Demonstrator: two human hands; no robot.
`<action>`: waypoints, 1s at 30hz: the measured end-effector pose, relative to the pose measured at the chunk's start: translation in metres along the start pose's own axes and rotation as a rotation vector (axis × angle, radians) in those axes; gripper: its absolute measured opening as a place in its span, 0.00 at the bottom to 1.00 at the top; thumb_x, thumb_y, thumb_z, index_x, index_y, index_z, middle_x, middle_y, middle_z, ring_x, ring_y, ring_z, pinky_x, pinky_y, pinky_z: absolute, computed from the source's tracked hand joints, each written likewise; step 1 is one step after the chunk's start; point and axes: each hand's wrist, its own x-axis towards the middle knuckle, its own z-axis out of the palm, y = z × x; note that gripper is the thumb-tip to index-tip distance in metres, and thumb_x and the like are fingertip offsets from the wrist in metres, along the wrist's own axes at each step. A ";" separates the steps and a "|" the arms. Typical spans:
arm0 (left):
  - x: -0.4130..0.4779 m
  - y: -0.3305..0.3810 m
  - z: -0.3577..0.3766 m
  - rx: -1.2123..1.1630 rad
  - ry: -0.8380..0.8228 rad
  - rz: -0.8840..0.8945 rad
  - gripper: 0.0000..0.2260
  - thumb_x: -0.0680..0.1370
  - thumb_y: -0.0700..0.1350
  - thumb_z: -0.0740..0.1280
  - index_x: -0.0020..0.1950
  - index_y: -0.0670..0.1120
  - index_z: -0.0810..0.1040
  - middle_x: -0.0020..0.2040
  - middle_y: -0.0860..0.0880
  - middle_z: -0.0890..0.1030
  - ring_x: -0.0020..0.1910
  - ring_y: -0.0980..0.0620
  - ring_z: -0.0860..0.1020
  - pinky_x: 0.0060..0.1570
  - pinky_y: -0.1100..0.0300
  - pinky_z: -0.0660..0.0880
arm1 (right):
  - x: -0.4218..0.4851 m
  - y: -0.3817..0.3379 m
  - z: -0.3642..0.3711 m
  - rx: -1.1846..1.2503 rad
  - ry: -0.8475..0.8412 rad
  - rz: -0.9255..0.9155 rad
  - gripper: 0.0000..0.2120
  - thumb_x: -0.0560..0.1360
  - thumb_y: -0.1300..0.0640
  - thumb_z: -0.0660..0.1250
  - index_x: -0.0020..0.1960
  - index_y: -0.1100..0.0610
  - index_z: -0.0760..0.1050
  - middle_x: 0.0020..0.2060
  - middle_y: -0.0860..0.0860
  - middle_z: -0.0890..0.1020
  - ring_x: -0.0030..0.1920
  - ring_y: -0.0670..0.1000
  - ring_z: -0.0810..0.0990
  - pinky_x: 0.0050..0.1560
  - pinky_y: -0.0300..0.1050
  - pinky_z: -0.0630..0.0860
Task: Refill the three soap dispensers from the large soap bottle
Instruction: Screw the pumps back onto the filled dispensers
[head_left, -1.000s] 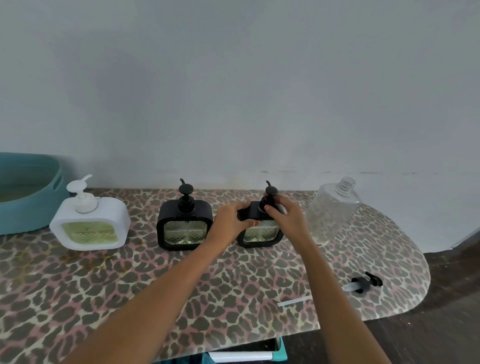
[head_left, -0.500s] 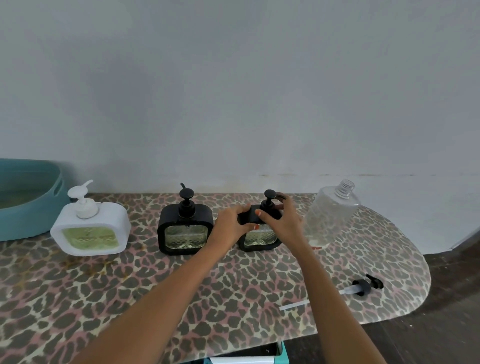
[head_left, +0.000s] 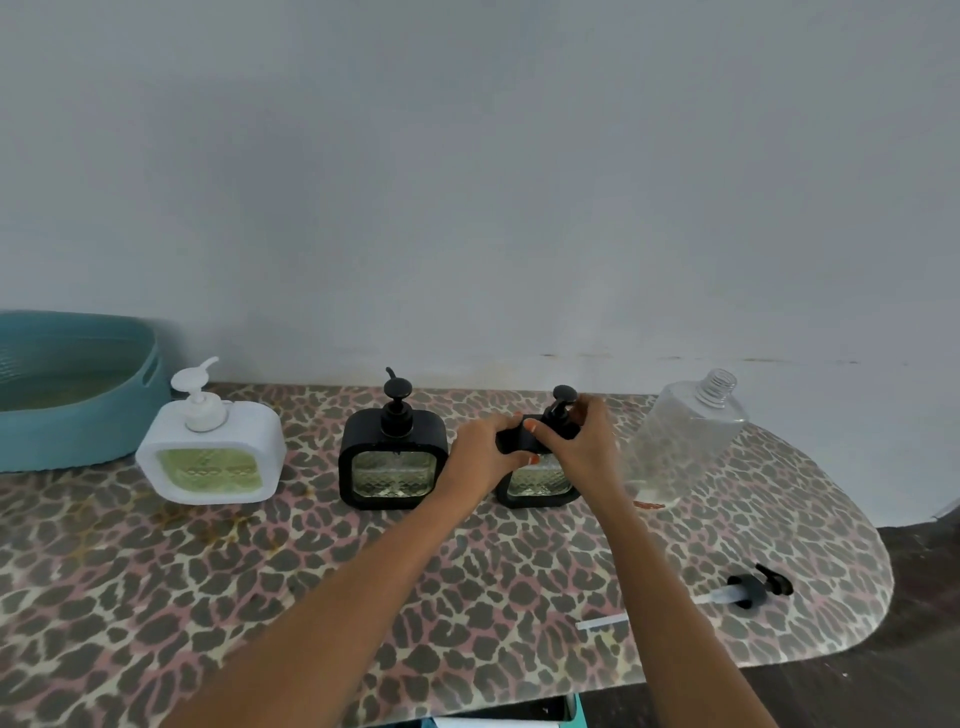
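On the table (head_left: 467, 613), in a far row from left: basket (head_left: 78, 410), first dispenser (head_left: 210, 457), second dispenser (head_left: 393, 460), third dispenser (head_left: 540, 486), bottle (head_left: 685, 441). Left hand (head_left: 480, 452) on the third's left, right hand (head_left: 584, 447) on its top. At near right, lying loose: pump (head_left: 753, 590).

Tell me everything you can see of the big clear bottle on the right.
The large soap bottle is clear plastic with flat sides, sloped shoulders and a ribbed threaded neck, uncapped. It looks almost empty, with a little liquid at the bottom. It stands on the leopard-print table, right of the hands; neither hand touches it.
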 end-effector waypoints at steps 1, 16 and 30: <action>0.000 0.000 0.000 0.001 -0.004 0.000 0.26 0.70 0.43 0.72 0.67 0.42 0.70 0.64 0.45 0.75 0.64 0.50 0.72 0.61 0.64 0.66 | 0.000 0.000 -0.001 0.003 -0.021 -0.011 0.26 0.69 0.50 0.72 0.61 0.57 0.67 0.54 0.51 0.72 0.55 0.54 0.73 0.57 0.52 0.71; 0.000 -0.001 0.000 -0.009 -0.011 0.004 0.26 0.71 0.43 0.72 0.67 0.42 0.69 0.65 0.45 0.74 0.64 0.50 0.72 0.61 0.63 0.66 | 0.002 0.001 -0.006 0.033 0.002 -0.010 0.16 0.68 0.58 0.73 0.50 0.57 0.69 0.45 0.50 0.75 0.45 0.48 0.73 0.39 0.31 0.66; 0.002 -0.004 0.001 -0.024 0.001 -0.009 0.25 0.70 0.43 0.72 0.66 0.42 0.70 0.64 0.45 0.76 0.63 0.51 0.73 0.53 0.72 0.62 | -0.001 0.002 -0.027 0.132 -0.241 -0.055 0.14 0.74 0.64 0.66 0.58 0.53 0.76 0.47 0.45 0.80 0.53 0.49 0.77 0.54 0.41 0.71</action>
